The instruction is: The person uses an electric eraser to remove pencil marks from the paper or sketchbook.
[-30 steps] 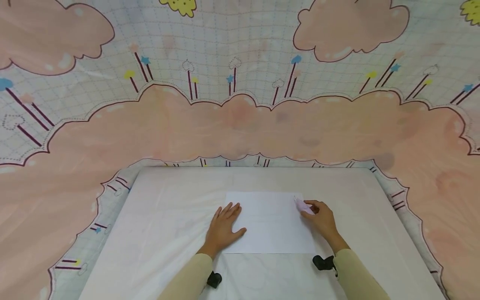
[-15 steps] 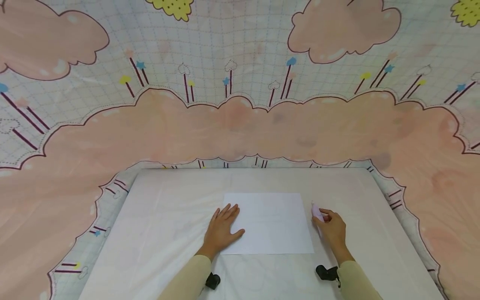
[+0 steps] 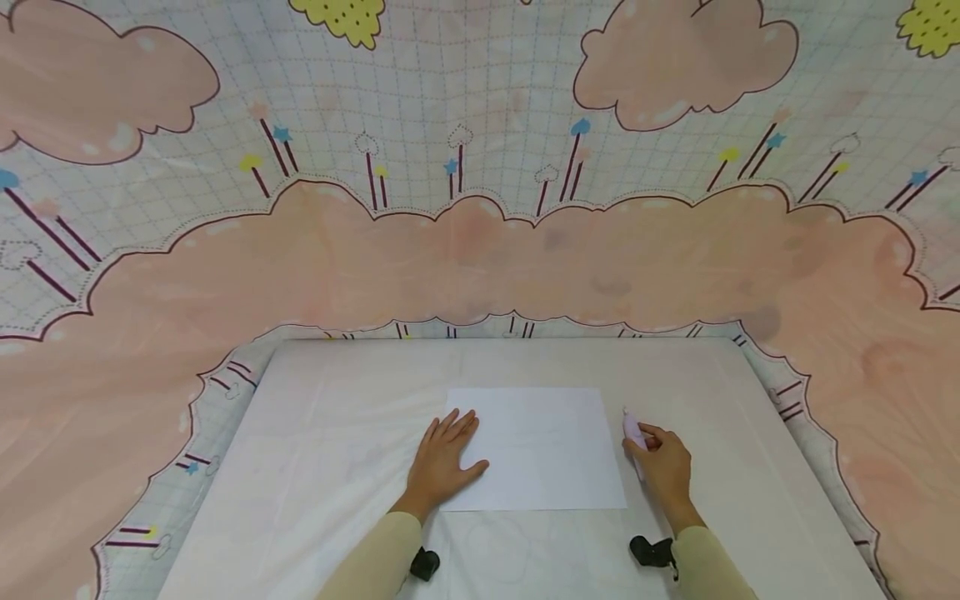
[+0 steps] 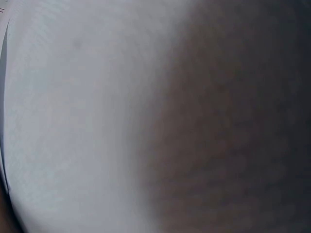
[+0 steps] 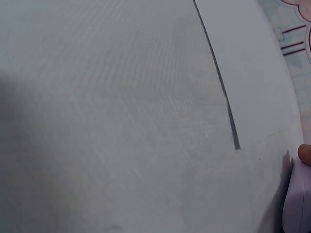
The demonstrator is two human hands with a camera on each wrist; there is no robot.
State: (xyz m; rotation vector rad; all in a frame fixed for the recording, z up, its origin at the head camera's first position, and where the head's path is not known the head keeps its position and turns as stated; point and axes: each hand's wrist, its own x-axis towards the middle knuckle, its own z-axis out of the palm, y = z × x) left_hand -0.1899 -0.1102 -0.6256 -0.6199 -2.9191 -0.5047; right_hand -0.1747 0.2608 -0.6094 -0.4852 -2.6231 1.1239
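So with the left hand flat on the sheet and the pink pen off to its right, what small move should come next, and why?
Probably bring the pink pen in the right hand leftward over the paper: the left hand already pins the sheet, and the pen sits just past its right edge.

Your head camera looks forward and down from above at the white table (image 3: 337,467) and sheet of paper (image 3: 547,458), while both wrist cameras sit very close to the tabletop, the right one sharing the paper's edge (image 5: 221,82), the left one blurred.
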